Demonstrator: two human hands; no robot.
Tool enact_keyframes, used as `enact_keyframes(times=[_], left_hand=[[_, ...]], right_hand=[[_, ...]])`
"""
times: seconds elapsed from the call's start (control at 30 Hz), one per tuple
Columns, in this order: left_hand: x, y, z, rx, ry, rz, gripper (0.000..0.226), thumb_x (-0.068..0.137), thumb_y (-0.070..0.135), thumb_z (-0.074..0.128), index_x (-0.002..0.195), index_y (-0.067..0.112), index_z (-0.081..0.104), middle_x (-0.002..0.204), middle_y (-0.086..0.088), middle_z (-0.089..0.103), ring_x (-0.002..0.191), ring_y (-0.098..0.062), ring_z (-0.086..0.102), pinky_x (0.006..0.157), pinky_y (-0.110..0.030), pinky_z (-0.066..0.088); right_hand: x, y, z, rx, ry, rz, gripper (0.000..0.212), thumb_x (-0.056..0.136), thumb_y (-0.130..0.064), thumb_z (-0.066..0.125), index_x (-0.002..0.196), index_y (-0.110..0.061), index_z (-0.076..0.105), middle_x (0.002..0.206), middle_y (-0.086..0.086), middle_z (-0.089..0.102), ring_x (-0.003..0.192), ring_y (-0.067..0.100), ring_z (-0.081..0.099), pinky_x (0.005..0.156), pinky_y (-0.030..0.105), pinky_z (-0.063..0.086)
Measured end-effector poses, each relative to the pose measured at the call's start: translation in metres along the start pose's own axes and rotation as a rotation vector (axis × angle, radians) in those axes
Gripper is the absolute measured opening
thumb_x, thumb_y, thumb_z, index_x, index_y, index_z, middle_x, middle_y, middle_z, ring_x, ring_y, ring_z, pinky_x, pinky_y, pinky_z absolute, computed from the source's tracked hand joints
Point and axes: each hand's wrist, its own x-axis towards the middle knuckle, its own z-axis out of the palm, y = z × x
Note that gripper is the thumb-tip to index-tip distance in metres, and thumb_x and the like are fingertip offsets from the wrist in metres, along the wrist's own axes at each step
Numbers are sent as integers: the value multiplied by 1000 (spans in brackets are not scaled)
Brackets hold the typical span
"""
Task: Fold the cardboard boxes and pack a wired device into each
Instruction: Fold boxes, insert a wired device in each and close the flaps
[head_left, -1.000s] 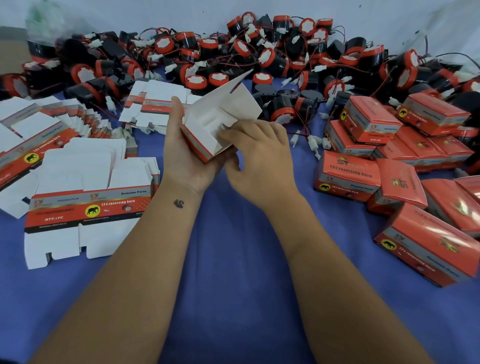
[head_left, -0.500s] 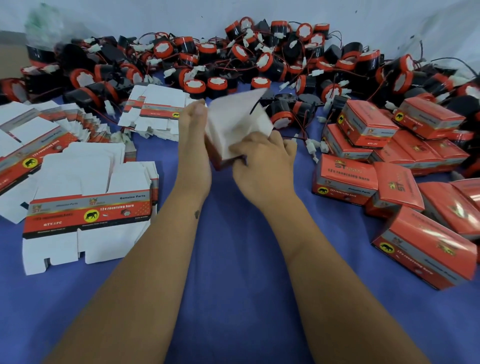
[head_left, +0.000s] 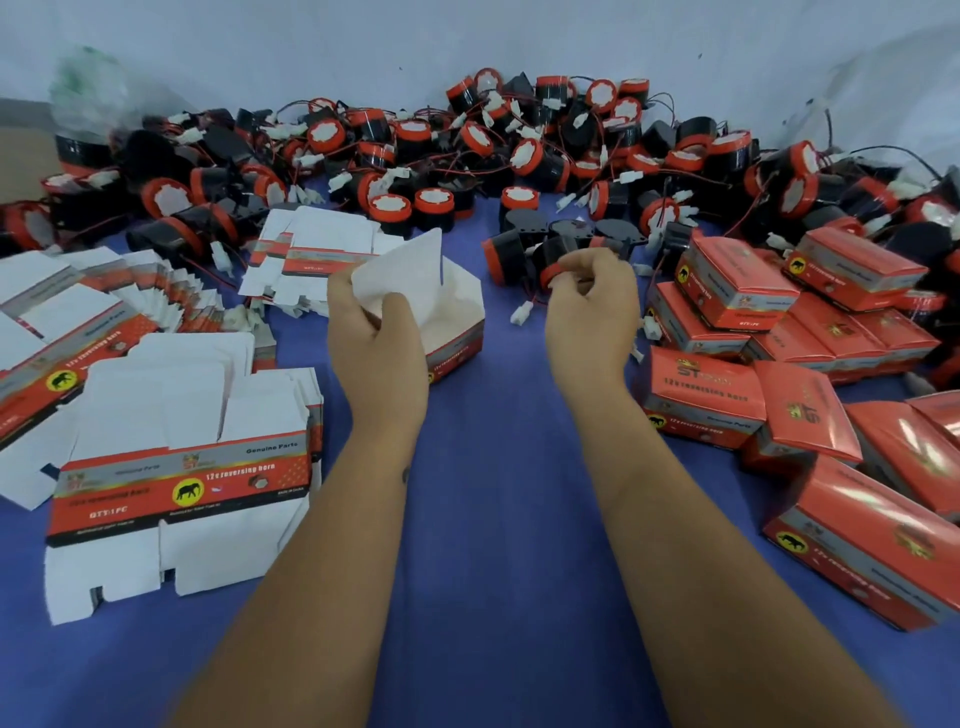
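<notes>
Blue cloth (head_left: 483, 519) covers the work surface, with a pale wall behind; a heap of wired devices (head_left: 467, 156) lies along the far edge, flat box blanks (head_left: 176, 467) are stacked at the left, and packed boxes (head_left: 727, 395) are piled at the right.

Left hand (head_left: 374, 332) grips the erected box (head_left: 447, 322), fingers curled round its white flap, open mouth upward; right hand (head_left: 592, 306) pinches the red rim of one wired device (head_left: 556, 260) at the near edge of the heap, its lead and white connector (head_left: 522, 313) trailing on the cloth between the hands.

Procedure, as judged: lift the device clear of neighbouring leads; gather the wire before insertion so the connector does not snag the flap; hold the mouth square and the flap back.

Against the earlier views: both hands were then together on the box, forming it; the right hand has since left it and reached to the heap, while the box has come to sit lower, near the cloth.
</notes>
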Motion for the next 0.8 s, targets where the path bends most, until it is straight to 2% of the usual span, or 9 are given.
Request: enact_keyframes(times=[0.13, 0.2, 0.3, 0.4, 0.5, 0.57, 0.63, 0.73, 0.8], left_hand=[[2, -1, 0, -30, 11, -65, 28, 96, 14, 52, 120, 26, 46, 99, 23, 61, 84, 15, 59, 69, -10, 47], [1, 0, 2, -40, -7, -100, 26, 98, 16, 52, 116, 33, 44, 101, 24, 60, 88, 13, 60, 71, -11, 49], [3, -1, 3, -56, -18, -162, 25, 98, 20, 52, 111, 38, 43, 108, 20, 60, 97, 2, 61, 79, -22, 53], [5, -1, 3, -70, -42, -169, 30, 90, 28, 58, 113, 36, 42, 113, 17, 59, 101, -2, 61, 78, -22, 53], [4, -1, 4, -45, -84, -132, 49, 74, 32, 56, 120, 28, 39, 118, 9, 57, 105, -8, 59, 77, -21, 53], [5, -3, 4, -20, -90, -115, 50, 70, 28, 55, 118, 23, 39, 119, 4, 55, 106, -10, 57, 72, -20, 51], [7, -5, 3, 29, -54, -120, 46, 65, 24, 55, 108, 22, 39, 120, -4, 52, 107, -17, 56, 69, -22, 49], [10, -4, 2, 103, 16, -131, 31, 63, 20, 53, 89, 26, 37, 113, -11, 51, 104, -27, 55, 72, -38, 51], [12, -4, 3, 132, 32, -121, 25, 70, 19, 52, 93, 19, 41, 115, -16, 52, 106, -33, 54, 83, -49, 52]], right_hand=[[25, 5, 20, -151, -89, -29, 33, 91, 1, 48, 119, -12, 58, 119, 5, 52, 104, 25, 53, 86, 37, 48], [32, 3, 36, -219, -223, -113, 39, 92, 0, 51, 129, -11, 53, 127, 8, 51, 112, 27, 51, 91, 42, 48], [41, 7, 58, -530, -350, -223, 53, 93, -17, 60, 142, -17, 40, 141, 13, 36, 127, 31, 36, 94, 44, 44], [50, 10, 71, -802, -288, -240, 55, 92, -27, 62, 140, -20, 38, 139, 17, 33, 124, 35, 33, 94, 40, 38], [55, 11, 76, -844, -203, -260, 48, 93, -21, 61, 136, -19, 40, 133, 17, 41, 118, 34, 39, 89, 39, 38], [55, 11, 74, -721, -154, -232, 37, 95, -23, 59, 129, -16, 45, 128, 14, 48, 116, 32, 41, 90, 39, 38], [50, 7, 70, -431, -82, -142, 29, 93, -24, 63, 119, -17, 52, 118, 6, 56, 112, 28, 40, 93, 38, 39], [37, -11, 57, 90, 52, -52, 26, 89, -16, 66, 112, -22, 56, 105, -9, 54, 108, 19, 41, 96, 37, 42], [25, -25, 45, 381, 119, -45, 28, 89, -13, 65, 114, -23, 55, 111, -5, 51, 109, 19, 46, 96, 33, 45]])
